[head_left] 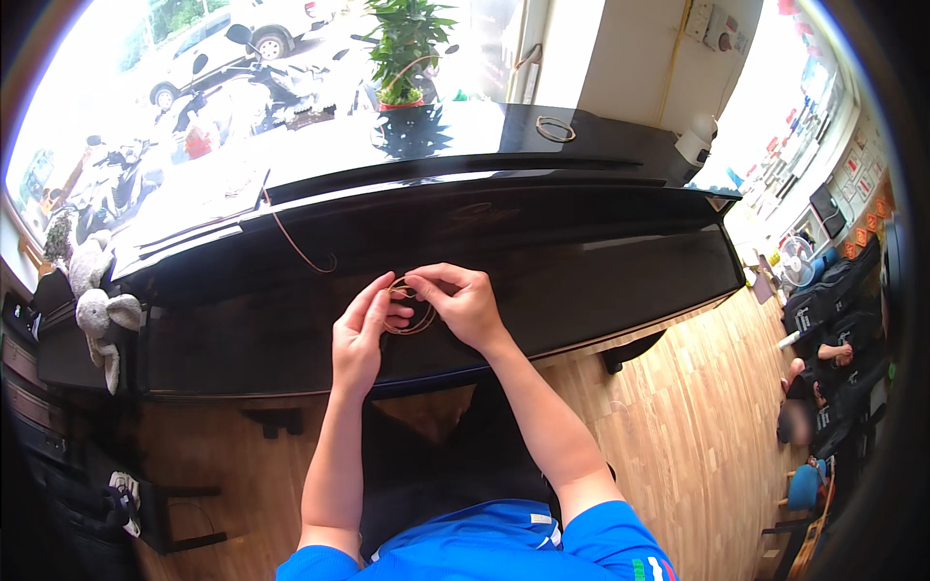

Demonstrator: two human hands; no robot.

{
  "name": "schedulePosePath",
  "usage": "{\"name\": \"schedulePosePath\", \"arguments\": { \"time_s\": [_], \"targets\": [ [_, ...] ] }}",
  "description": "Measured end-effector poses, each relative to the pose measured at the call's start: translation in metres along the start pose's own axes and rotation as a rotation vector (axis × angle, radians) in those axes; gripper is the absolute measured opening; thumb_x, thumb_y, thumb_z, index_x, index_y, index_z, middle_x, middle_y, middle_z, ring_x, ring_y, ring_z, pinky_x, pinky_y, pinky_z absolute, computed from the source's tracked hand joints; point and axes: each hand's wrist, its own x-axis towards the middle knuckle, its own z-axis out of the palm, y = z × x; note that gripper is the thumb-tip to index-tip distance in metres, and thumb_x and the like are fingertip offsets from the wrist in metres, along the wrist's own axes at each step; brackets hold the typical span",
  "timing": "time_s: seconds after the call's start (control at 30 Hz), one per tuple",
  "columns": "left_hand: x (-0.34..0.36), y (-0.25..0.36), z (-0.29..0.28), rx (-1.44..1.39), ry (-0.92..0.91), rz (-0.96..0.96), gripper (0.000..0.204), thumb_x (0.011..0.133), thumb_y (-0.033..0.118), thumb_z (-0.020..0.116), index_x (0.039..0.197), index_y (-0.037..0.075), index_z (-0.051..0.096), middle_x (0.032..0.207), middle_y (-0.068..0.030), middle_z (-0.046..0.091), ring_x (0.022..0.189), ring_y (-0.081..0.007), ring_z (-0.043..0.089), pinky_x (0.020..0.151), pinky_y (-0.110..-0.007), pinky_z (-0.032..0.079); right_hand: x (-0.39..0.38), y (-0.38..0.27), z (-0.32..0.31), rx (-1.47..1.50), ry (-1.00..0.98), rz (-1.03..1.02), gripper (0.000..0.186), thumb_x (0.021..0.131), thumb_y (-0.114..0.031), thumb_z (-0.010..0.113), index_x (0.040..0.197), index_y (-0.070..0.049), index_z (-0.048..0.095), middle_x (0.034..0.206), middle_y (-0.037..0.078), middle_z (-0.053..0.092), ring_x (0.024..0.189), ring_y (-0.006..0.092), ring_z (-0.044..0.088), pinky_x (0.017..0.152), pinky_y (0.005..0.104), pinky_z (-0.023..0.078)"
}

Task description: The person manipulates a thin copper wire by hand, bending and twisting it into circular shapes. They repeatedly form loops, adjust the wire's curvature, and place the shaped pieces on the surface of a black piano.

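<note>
My left hand [360, 339] and my right hand [460, 308] pinch a loop of thin copper-coloured wire or string [413, 331] between their fingertips, over the front of a glossy black piano [630, 242]. Both hands are closed on this coil, the left at its upper left side, the right at its top. A loose strand [302, 250] lies curving down the piano front to the left of my hands. Another coiled loop [556, 129] rests on the piano's top, farther back.
A plush grey rabbit [95, 315] hangs at the piano's left end. A potted plant [395, 53] stands behind the piano by the window. A white device [696, 140] sits on the top's right. At right are black bags [819, 300], a fan [796, 259] and a person [804, 407].
</note>
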Motion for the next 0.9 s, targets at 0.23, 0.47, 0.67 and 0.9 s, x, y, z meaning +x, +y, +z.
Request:
{"name": "schedulePosePath", "arguments": {
  "time_s": [0.23,0.47,0.67,0.9],
  "targets": [
    [0.002,-0.004,-0.007,-0.021,0.016,0.03,0.036,0.105,0.012,0.046,0.139,0.0,0.05,0.111,-0.0067,0.064,0.093,-0.0106,0.062,0.078,-0.024,0.051,0.002,-0.008,-0.001,-0.194,-0.129,-0.087,0.02,0.085,-0.012,0.076,0.104,-0.008,0.077,0.08,0.002,0.07,0.069,0.0083,0.056,0.062,0.025,0.046],
    [0.0,-0.005,-0.004,0.053,0.068,0.108,0.024,0.103,0.012,0.053,0.124,0.002,0.058,0.104,-0.0046,0.066,0.088,-0.0082,0.061,0.075,-0.022,0.049,-0.001,-0.009,-0.003,-0.051,-0.218,0.123,0.021,0.09,-0.013,0.072,0.107,-0.002,0.074,0.089,0.007,0.072,0.08,0.0106,0.065,0.073,0.0242,0.051],
    [-0.019,0.049,0.002,0.801,-0.001,0.231,0.053,0.091,0.019,0.072,0.137,0.003,0.051,0.133,-0.0148,0.057,0.123,-0.0272,0.056,0.098,-0.035,0.05,0.001,-0.001,-0.004,-0.002,-0.058,0.149,0.019,0.093,-0.016,0.07,0.101,0.001,0.073,0.082,0.004,0.071,0.074,0.0092,0.064,0.069,0.0232,0.051],
    [0.045,0.165,-0.064,0.923,0.363,0.457,0.02,0.094,0.017,0.067,0.098,-0.002,0.072,0.086,-0.0093,0.072,0.072,-0.0101,0.063,0.063,-0.025,0.047,0.0,0.001,-0.01,0.146,-0.03,0.18,0.02,0.096,-0.017,0.067,0.1,0.002,0.072,0.076,0.004,0.069,0.068,0.0085,0.063,0.065,0.0228,0.052]
  ]
}}
